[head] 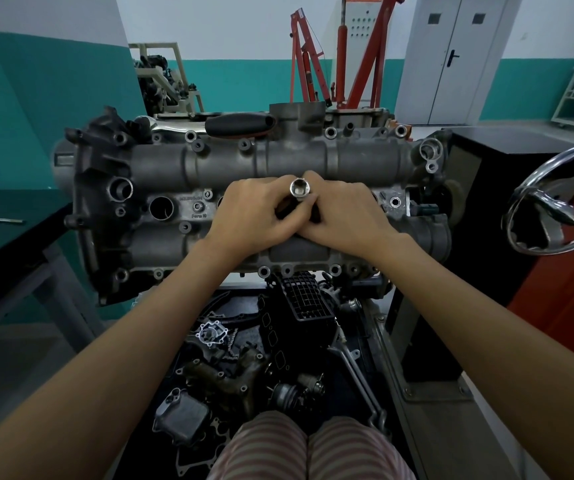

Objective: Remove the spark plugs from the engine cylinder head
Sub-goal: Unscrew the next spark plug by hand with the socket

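Observation:
The grey engine cylinder head (209,164) lies across the middle of the view on a stand. At its centre a chrome socket (300,189) points its open end up toward me. My left hand (254,213) and my right hand (342,211) meet around it, fingers curled on the socket and on a dark part just below it. An open spark plug well (161,208) shows to the left of my hands. The wells under my hands are hidden. No spark plug is visible.
A black tool handle (240,123) lies on the far edge of the head. Loose engine parts (244,358) fill a tray below. A chrome handwheel (555,202) stands at the right, a dark bench (1,230) at the left, a red engine crane (344,53) behind.

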Motion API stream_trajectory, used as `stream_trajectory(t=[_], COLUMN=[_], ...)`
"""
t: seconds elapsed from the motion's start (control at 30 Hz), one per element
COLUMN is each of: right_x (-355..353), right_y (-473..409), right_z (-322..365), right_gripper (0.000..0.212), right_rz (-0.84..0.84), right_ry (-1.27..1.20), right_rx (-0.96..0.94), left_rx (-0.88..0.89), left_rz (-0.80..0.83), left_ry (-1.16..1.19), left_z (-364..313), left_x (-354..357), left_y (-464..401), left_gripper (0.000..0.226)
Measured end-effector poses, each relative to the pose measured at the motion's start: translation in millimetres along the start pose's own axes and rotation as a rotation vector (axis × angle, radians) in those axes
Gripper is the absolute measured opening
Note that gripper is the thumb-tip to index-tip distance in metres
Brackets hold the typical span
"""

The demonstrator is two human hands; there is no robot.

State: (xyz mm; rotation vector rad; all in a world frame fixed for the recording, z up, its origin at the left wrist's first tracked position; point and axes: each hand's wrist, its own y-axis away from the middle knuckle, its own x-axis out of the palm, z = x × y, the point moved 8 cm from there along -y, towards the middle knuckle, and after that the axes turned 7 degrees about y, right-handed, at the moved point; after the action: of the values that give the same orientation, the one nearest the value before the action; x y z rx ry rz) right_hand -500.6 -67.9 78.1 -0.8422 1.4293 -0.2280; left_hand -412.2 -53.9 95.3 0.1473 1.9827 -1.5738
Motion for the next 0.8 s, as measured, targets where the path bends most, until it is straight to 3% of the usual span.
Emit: stream_trajectory(t=[0.43,0.8], right_x=[1.4,-1.3], right_y=[-2.4,-1.9], right_z=[0.8,-3.4], right_gripper=[0.033,0.030], right_rz=[0.000,0.019], right_ry=[0.088,0.025], right_rx=[-0.019,0.046], left_rx=[0.016,-0.013], left_rz=[-0.047,-0.034], left_ry=[-0.034,-0.071], left_z=[1.5,2.9], left_x=[-0.6,-0.2], left_y=[1.7,1.4], left_gripper=[0.027,0.029])
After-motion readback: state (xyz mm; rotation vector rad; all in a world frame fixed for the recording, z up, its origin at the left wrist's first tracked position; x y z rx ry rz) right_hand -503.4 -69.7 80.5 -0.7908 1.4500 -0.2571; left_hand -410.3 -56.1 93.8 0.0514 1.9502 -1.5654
